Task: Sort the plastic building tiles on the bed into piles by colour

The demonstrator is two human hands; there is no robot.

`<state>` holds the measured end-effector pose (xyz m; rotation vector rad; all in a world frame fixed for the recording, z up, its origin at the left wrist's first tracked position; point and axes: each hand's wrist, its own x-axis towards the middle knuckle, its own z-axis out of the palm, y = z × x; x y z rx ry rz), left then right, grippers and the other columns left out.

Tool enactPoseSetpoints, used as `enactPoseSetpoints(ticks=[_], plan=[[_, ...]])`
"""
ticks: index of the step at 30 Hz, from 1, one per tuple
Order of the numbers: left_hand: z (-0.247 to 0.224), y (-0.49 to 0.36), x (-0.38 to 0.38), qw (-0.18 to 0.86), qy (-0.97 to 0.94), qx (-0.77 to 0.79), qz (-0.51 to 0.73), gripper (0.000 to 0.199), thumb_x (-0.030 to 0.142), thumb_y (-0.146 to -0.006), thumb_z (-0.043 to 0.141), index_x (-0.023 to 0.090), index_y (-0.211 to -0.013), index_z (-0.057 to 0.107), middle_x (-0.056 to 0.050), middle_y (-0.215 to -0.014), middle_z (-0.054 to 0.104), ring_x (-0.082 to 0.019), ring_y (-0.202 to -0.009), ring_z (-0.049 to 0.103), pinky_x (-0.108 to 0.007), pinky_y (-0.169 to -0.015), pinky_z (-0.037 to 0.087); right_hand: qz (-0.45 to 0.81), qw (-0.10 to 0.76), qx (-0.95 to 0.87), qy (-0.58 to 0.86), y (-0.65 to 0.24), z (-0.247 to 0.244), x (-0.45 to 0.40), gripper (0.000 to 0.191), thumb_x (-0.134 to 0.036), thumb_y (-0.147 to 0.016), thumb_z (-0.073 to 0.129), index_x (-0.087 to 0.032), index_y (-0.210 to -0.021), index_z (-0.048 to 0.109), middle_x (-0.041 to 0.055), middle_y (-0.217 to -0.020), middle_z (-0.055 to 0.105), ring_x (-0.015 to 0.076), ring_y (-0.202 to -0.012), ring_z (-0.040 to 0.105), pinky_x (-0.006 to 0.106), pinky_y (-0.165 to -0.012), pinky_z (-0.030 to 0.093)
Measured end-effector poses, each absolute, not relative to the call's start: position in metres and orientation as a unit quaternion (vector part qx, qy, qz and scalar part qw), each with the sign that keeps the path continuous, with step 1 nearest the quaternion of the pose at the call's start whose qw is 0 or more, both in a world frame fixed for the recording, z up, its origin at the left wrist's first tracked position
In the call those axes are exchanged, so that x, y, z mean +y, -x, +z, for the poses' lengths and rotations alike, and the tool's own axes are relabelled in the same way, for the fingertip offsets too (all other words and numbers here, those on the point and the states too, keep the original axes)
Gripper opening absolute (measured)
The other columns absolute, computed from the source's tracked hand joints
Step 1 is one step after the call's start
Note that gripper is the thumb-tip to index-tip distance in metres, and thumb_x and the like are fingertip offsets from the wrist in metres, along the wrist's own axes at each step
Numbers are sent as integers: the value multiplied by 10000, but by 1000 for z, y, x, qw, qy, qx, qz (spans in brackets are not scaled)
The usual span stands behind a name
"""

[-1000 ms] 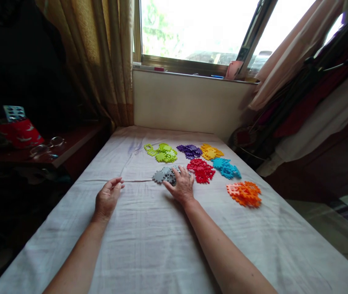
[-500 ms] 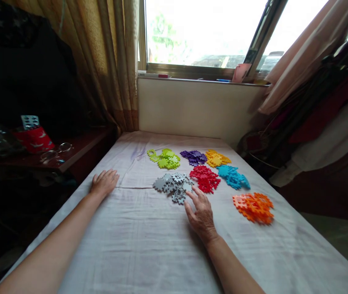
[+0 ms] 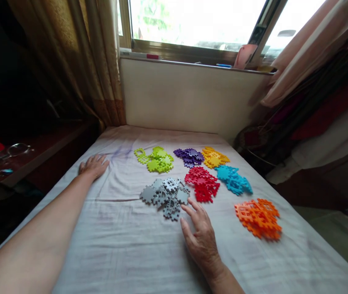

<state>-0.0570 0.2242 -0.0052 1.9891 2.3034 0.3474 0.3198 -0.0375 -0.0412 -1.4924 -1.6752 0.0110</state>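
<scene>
Right hand (image 3: 201, 237) beside gray pieces (image 3: 161, 197) (toothed)

The 2 forearms (image 3: 36, 228) are bare, narrowing toward the wrists (image 3: 85, 177). The left hand (image 3: 93, 166) and right hand (image 3: 202, 240) are bare too, with slim, tapering fingers (image 3: 190, 214).

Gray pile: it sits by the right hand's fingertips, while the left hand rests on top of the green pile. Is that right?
Not quite: the left hand rests palm-down on the white cloth, apart from the green pile and to its left, as the head view shows. The gray pile does sit by the right hand's fingertips.
</scene>
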Motion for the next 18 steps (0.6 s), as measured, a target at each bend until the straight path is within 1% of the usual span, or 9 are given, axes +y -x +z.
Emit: enactPoseSetpoints(ticks=[4,7,9,11,13,15,18], plan=[[1,52,211,49,-623,771,126,616,474,-896,374,133,-1383,535,-225,-1531,398,-429,-1410,350,-676,-1100,238,-12,436,-676,594,-327,-27,-38,302,-279,-916,493,-247,-1161,668,102,-1301,635,238,-1232,571,440,-1044,470],[2,45,184,40,-647,747,148,639,463,-929,339,56,-1404,473,-220,-1534,391,-391,-1406,366,-614,-1140,232,-36,443,-649,617,-365,-11,-32,333,-338,-917,478,-233,-1171,666,104,-1308,634,242,-1227,575,449,-1070,446],[-2,40,162,37,-669,726,158,617,449,-926,345,77,-1402,470,-184,-1536,403,-357,-1407,374,-566,-1153,252,-59,439,-602,664,-410,-3,-28,403,-413,-910,447,-207,-1180,664,123,-1283,645,262,-1225,576,468,-1084,428],[-9,34,138,6,-691,695,197,585,460,-899,379,123,-1357,517,-159,-1509,450,-349,-1389,404,-547,-1148,281,-74,414,-537,732,-460,0,-29,503,-478,-884,416,-177,-1204,660,164,-1293,630,302,-1253,554,485,-1095,405],[-17,26,115,-16,-713,657,246,546,488,-882,382,192,-1309,550,-125,-1478,498,-328,-1358,449,-538,-1143,305,-58,371,-462,803,-505,0,-34,549,-502,-867,392,-196,-1245,647,175,-1318,612,326,-1277,533,491,-1091,392],[-24,16,93,-24,-730,621,284,532,503,-876,371,210,-1275,565,-123,-1455,521,-316,-1343,467,-537,-1149,302,-17,336,-435,835,-532,-2,-40,549,-503,-871,367,-215,-1233,662,170,-1289,633,334,-1261,548,484,-1064,404],[-29,2,64,-6,-738,592,325,560,523,-864,357,176,-1240,584,-166,-1401,558,-320,-1308,507,-500,-1137,343,25,314,-471,824,-533,-7,-41,481,-468,-890,353,-279,-1172,695,117,-1218,685,306,-1233,575,455,-1033,424]])
